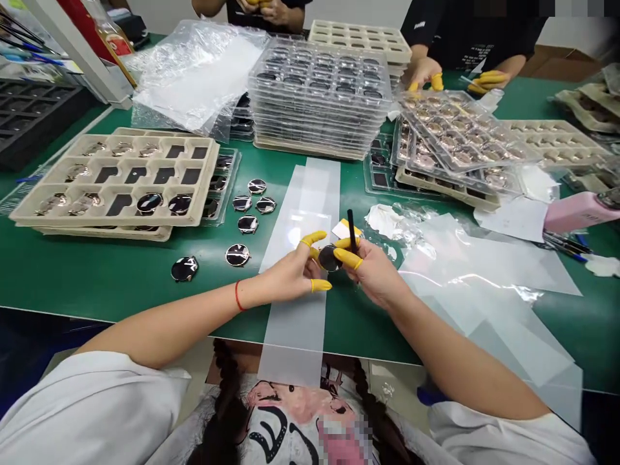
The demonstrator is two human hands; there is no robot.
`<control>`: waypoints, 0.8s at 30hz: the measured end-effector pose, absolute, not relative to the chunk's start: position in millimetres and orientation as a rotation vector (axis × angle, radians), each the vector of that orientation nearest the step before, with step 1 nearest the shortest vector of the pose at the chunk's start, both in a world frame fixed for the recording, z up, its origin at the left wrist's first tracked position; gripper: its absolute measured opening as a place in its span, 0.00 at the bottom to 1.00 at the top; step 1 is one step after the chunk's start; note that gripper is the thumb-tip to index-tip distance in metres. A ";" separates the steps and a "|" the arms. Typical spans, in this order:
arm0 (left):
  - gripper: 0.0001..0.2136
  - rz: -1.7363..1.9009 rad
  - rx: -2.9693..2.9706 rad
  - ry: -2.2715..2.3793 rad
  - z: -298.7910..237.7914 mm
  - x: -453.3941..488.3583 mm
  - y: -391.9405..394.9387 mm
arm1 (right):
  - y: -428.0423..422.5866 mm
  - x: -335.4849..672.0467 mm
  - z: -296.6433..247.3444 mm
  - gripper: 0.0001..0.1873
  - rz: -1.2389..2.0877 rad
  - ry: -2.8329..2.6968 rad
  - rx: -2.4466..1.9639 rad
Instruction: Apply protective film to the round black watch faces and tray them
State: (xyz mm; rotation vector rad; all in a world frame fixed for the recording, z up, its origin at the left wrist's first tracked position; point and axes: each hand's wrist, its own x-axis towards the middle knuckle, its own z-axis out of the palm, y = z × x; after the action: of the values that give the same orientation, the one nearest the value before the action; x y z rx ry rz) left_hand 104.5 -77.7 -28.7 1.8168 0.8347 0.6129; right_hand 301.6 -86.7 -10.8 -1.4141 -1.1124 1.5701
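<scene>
My right hand (375, 274), with yellow finger cots, pinches a round dark glossy disc (329, 258) between thumb and finger. A thin black stick (351, 231) also stands up out of this hand. My left hand (296, 271), cotted in yellow too, is at the disc's left side with thumb and fingers apart; whether a fingertip touches the disc I cannot tell. Beneath the hands lie translucent plastic strips (295, 323). To the left, several similar discs with thin shiny rims rest on the green table, among them a nearer disc (185, 268) and a rimmed disc (237, 255).
A beige compartment tray (113, 216), partly filled with discs, sits at left. Clear trays (317, 97) are stacked at centre back, with more trays (455, 139) at right. Plastic sheets (489, 278) and a pink bottle (578, 212) lie right. Co-workers' hands (491, 81) appear across the table.
</scene>
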 end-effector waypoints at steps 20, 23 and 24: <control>0.25 0.807 1.465 0.923 -30.0 93.8 -70.3 | -25.3 375.7 -20.2 0.15 0.306 -1.593 -2.150; 0.25 0.808 1.495 0.868 -30.6 95.8 -73.5 | -8.5 381.0 -25.9 0.13 0.263 -1.529 -2.131; 0.24 0.805 1.500 0.858 -30.9 96.3 -73.9 | -8.7 378.3 -24.9 0.10 0.277 -1.544 -2.117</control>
State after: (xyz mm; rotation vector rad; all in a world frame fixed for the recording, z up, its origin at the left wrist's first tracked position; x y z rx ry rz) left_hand 96.3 -73.9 -30.9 1.4998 0.8585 0.8054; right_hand 378.3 -8.7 -24.9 -2.1173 -1.5442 0.2769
